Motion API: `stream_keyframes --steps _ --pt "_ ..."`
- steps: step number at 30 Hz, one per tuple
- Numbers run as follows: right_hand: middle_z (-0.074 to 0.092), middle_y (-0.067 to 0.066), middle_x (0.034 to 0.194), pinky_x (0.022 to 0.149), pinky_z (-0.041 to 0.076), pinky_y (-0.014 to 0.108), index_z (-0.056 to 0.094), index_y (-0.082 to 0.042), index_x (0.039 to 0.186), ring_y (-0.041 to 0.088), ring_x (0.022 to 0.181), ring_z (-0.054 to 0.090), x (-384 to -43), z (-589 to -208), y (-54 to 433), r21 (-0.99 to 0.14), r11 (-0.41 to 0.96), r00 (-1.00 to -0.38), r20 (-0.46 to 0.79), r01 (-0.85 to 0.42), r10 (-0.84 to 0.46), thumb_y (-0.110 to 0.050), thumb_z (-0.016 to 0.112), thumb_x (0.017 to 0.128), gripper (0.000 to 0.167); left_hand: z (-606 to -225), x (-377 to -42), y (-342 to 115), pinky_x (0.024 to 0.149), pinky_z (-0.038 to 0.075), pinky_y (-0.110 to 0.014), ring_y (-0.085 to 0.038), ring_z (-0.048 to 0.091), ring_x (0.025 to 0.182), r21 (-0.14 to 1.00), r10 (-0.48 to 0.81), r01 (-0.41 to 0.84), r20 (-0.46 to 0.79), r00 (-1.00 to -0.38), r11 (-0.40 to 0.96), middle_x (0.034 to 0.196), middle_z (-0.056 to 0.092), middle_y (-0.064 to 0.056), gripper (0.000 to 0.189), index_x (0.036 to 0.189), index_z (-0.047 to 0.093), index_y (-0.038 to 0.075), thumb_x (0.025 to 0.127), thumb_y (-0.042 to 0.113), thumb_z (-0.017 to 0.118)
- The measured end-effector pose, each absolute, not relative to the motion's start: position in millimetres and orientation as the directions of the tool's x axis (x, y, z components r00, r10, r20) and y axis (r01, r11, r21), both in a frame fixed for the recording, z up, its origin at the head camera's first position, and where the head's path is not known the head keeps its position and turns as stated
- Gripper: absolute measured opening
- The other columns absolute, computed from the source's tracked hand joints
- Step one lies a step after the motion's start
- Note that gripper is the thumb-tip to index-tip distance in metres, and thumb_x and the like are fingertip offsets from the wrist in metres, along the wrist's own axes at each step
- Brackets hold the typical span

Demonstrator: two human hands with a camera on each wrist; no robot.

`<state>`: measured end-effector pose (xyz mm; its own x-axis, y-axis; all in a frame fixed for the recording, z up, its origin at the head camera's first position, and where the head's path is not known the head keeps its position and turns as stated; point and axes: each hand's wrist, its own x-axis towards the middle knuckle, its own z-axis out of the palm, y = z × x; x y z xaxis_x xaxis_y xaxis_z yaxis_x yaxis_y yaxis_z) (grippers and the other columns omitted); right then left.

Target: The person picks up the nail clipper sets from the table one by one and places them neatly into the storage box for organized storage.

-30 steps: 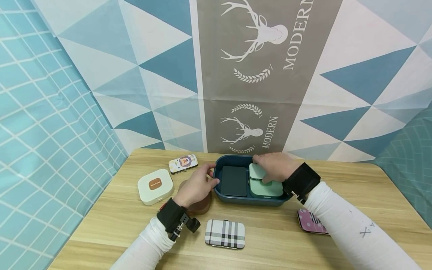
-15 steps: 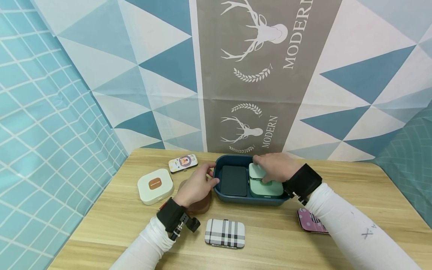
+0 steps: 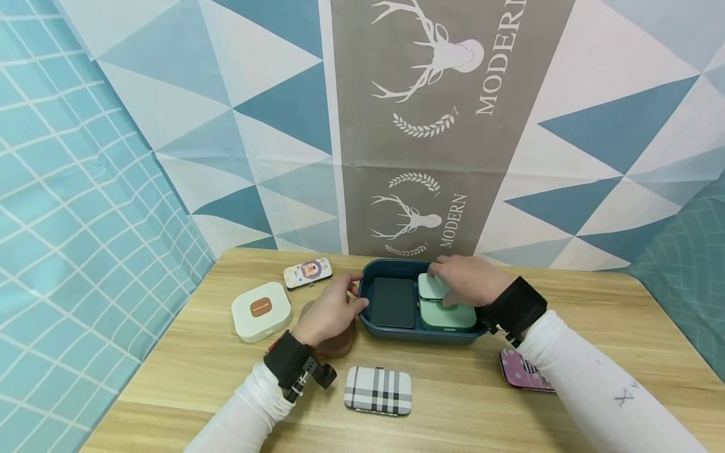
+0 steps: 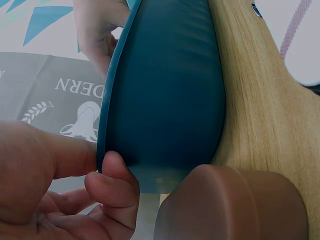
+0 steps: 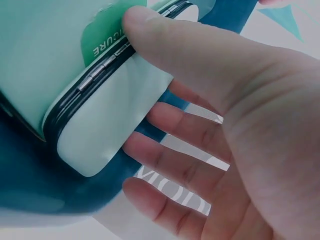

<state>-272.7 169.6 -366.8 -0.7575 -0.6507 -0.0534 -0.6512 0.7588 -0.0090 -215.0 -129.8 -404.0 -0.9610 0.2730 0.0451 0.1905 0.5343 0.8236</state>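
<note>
My left hand (image 3: 328, 314) pinches the left rim of a dark blue oval basket (image 3: 425, 338), thumb and finger on either side of the edge in the left wrist view. Inside the basket's right half, my right hand (image 3: 470, 280) holds a small pale mint hinged case (image 5: 110, 120). Its thumb lies by the hinge, with the other fingers along the far side. The mint case stands behind a larger green case (image 3: 450, 316), whose darker green label shows in the right wrist view. A flat dark case (image 3: 392, 303) lies in the basket's left half.
A brown rounded case (image 3: 338, 346) sits beside the basket, under the left hand. A cream case (image 3: 260, 311) and a cartoon-print case (image 3: 308, 274) lie left. In front is a plaid case (image 3: 377, 391); a pink dotted case (image 3: 522, 371) is partly under the right sleeve.
My right hand has shifted very slightly to the right over the mint case. The left hand and the basket stay where they were.
</note>
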Motion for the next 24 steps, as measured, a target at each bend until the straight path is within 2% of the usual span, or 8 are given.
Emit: stream_keyframes --steps 9,17,24 --pt "0.069 0.010 0.115 0.087 0.058 0.044 0.073 -0.005 0.128 0.025 0.101 0.067 -263.8 -363.6 177.0 0.006 0.739 -0.739 -0.019 -0.674 -0.674 -0.022 0.098 0.077 0.058 -403.1 -214.8 -129.0 0.069 0.049 -0.034 -0.016 0.061 0.074 0.821 0.275 0.194 0.047 -0.960 0.537 0.108 0.058 -0.012 0.054 0.154 0.047 -0.004 0.105 0.005 0.067" --pt "0.068 0.009 0.112 0.084 0.058 0.044 0.073 -0.004 0.127 0.026 0.097 0.066 -254.5 -357.3 182.9 0.004 0.722 -0.722 0.031 -0.692 -0.692 -0.022 0.097 0.078 0.057 -403.6 -214.0 -129.7 0.070 0.050 -0.032 -0.016 0.061 0.075 0.820 0.270 0.188 0.043 -0.962 0.541 0.110 0.058 -0.012 0.055 0.154 0.047 -0.003 0.104 0.006 0.067" --pt "0.069 0.011 0.115 0.088 0.058 0.047 0.072 -0.003 0.128 0.028 0.100 0.068 -248.3 -352.4 188.0 0.008 0.720 -0.718 0.060 -0.694 -0.693 -0.023 0.096 0.080 0.058 -404.3 -214.8 -129.6 0.070 0.051 -0.033 -0.017 0.060 0.076 0.818 0.269 0.191 0.046 -0.962 0.543 0.110 0.058 -0.012 0.054 0.154 0.047 -0.002 0.104 0.006 0.067"
